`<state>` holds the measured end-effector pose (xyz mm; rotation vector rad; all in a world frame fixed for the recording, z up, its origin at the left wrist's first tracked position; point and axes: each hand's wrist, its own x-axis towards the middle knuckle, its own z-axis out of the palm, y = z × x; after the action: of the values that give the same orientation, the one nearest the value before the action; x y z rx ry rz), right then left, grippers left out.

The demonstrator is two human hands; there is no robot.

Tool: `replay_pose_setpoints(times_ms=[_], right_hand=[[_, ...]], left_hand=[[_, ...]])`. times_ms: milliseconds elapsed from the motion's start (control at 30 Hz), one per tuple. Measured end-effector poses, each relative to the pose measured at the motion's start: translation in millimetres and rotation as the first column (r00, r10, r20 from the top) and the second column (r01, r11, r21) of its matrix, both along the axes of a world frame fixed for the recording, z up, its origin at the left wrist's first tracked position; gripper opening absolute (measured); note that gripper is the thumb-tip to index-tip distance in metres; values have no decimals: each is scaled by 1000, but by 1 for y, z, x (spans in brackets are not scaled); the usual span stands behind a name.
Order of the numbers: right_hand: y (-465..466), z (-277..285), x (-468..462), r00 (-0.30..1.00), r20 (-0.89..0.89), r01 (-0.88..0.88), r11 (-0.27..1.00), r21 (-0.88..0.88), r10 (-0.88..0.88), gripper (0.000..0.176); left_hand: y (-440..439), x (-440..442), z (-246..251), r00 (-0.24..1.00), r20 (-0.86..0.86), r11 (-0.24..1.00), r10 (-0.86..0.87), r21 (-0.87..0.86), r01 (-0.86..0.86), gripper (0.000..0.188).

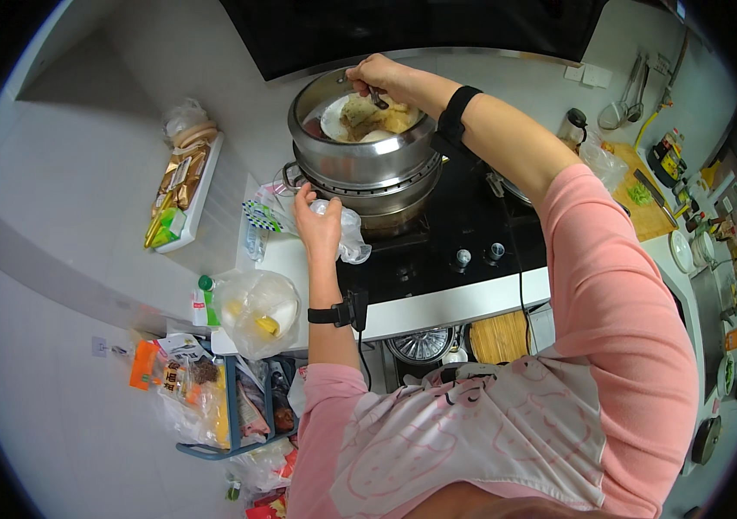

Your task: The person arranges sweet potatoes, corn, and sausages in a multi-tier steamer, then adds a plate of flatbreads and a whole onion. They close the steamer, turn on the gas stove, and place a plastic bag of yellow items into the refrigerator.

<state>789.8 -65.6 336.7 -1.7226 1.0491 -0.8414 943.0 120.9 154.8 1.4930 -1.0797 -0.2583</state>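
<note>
A stacked metal steamer pot (pixel 368 159) stands on the black glass hob (pixel 407 272). In its uncovered top tier lie a white plate (pixel 334 118) and pale yellowish food (pixel 397 120). My right hand (pixel 375 74) reaches over the top tier with its fingers closed on a small metal utensil (pixel 378 98), whose kind I cannot tell. Beside the pot's lower left, my left hand (pixel 319 220) is raised with thumb and fingers curved. A crumpled clear plastic bag (pixel 352 237) touches or lies just behind it; whether the hand grips the bag is unclear.
At left are a knotted plastic bag of food (pixel 258 314), a wall shelf with packets (pixel 196 207) and a blue storage rack (pixel 233 402). At right, a knife (pixel 654 194) and chopped greens (pixel 639 193) lie on a wooden cutting board (pixel 647 220). The range hood (pixel 420 32) overhangs the pot.
</note>
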Motion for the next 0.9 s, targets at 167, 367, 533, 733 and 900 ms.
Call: replay_pose_setpoints(times_ms=[167, 367, 533, 733, 900], right_hand=[[-7, 3, 4, 994, -71, -78, 995, 63, 82, 29], [-10, 7, 3, 996, -61, -66, 996, 62, 70, 36], [-2, 10, 6, 985, -169, -38, 999, 20, 40, 34], [11, 19, -10, 997, -71, -28, 995, -94, 21, 34], [20, 42, -41, 985, 58, 163, 985, -56, -159, 21]], left_hand=[[-9, 6, 0, 974, -192, 992, -123, -15, 123, 65], [-23, 13, 3, 967, -201, 988, -156, -41, 151, 68], [-26, 23, 6, 945, -285, 987, -159, -30, 156, 64], [-20, 43, 20, 992, -87, 996, -86, -47, 82, 51], [-17, 52, 54, 974, 46, 974, -223, -29, 225, 33]])
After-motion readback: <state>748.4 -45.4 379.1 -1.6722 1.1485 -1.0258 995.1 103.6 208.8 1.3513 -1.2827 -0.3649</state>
